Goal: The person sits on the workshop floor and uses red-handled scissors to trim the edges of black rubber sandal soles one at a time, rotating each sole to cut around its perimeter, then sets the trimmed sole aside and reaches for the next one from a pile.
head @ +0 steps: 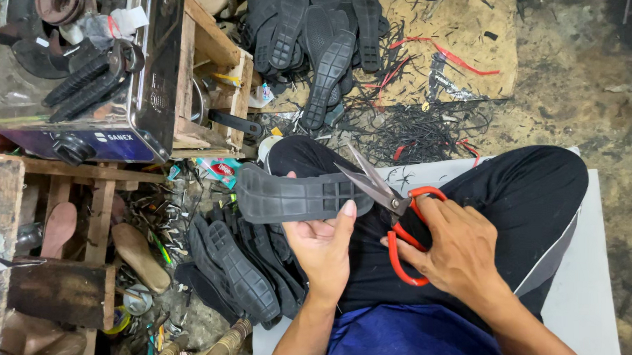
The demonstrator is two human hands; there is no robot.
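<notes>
Trimming the edge of a black rubber sole is where we're at, from the look of it. Our left hand has the sole held out flat over our lap, thumb up on the near edge and fingers curled underneath, closed snug around it. Our right hand is wrapped through the red loops of the scissors, and the blades are parted a little, tips pointing up past the sole's right end, just touching or just beside it, hard to say which.

Next move, we reckon, calls for sliding that end of the sole between the blades and keeping the thumb out of the cut line, since it sits pretty close.

More soles are stacked on the floor by our left knee, another pile lies further out, and black offcuts litter the ground.
</notes>
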